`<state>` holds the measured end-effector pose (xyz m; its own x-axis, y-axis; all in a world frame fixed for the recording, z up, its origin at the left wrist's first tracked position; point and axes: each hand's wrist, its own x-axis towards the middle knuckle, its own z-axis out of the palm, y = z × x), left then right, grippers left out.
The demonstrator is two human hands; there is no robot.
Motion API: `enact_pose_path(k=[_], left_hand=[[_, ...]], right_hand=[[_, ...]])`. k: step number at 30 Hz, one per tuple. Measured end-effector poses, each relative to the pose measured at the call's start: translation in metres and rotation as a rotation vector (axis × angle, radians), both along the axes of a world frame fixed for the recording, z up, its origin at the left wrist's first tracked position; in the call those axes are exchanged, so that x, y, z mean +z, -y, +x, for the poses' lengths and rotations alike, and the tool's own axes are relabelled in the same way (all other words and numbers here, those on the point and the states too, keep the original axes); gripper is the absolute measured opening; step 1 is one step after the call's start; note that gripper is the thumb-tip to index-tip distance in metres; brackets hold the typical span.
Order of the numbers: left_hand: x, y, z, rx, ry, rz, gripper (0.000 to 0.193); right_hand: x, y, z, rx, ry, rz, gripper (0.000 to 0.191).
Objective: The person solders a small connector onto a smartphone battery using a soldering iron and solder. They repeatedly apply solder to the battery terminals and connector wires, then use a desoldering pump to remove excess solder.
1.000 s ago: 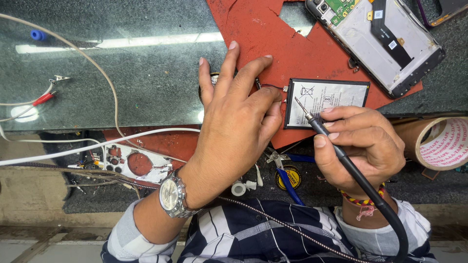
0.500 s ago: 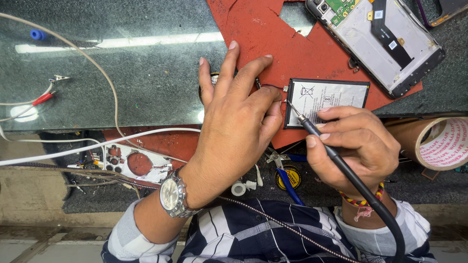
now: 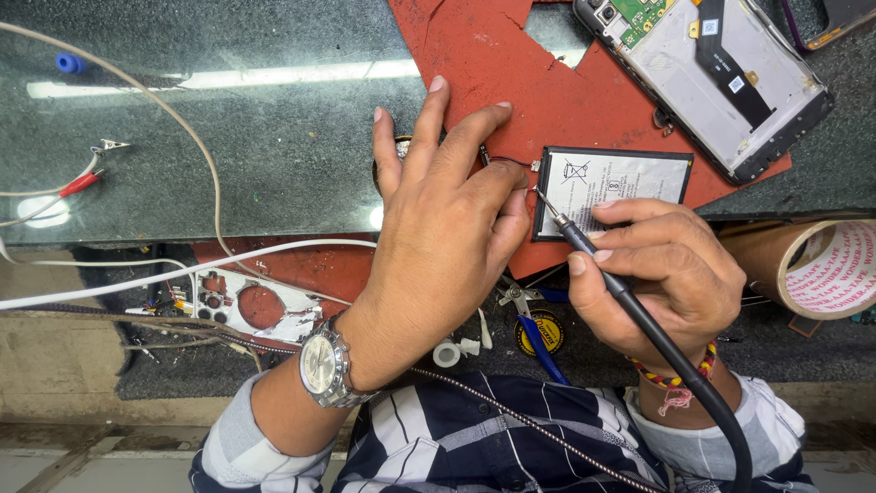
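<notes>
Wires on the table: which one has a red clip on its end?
The thin wire at the far left edge. Its end carries a red clip beside a bare metal clip. The thick white cable and beige wire show no clips.

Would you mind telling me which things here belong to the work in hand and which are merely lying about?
In hand: left hand, right hand, soldering iron, phone battery, red mat.
Lying about: opened phone, tape roll, crocodile clips, white cable.

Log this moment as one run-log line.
left hand: pressing wire end at battery corner | right hand: holds soldering iron, tip at battery's left edge | surface: red mat
</notes>
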<state>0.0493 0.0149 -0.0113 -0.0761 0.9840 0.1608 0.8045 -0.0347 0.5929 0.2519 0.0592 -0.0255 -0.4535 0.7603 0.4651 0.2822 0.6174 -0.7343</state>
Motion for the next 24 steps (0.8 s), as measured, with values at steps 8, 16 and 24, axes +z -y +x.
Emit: enact_pose_path(k=[8, 16, 24], left_hand=[[0.0011, 0.0003, -0.0003, -0.003, -0.001, 0.000, 0.013], [0.0021, 0.0001, -0.0003, -0.003, -0.001, 0.000, 0.013], [0.0026, -0.0006, 0.0003, 0.004, 0.000, -0.007, 0.013]], right_hand=[[0.0007, 0.0002, -0.0003, 0.003, -0.002, 0.002, 0.021], [0.0014, 0.0006, -0.0008, 0.005, -0.015, -0.016, 0.021], [0.0008, 0.0001, 0.0001, 0.016, -0.020, -0.026, 0.021]])
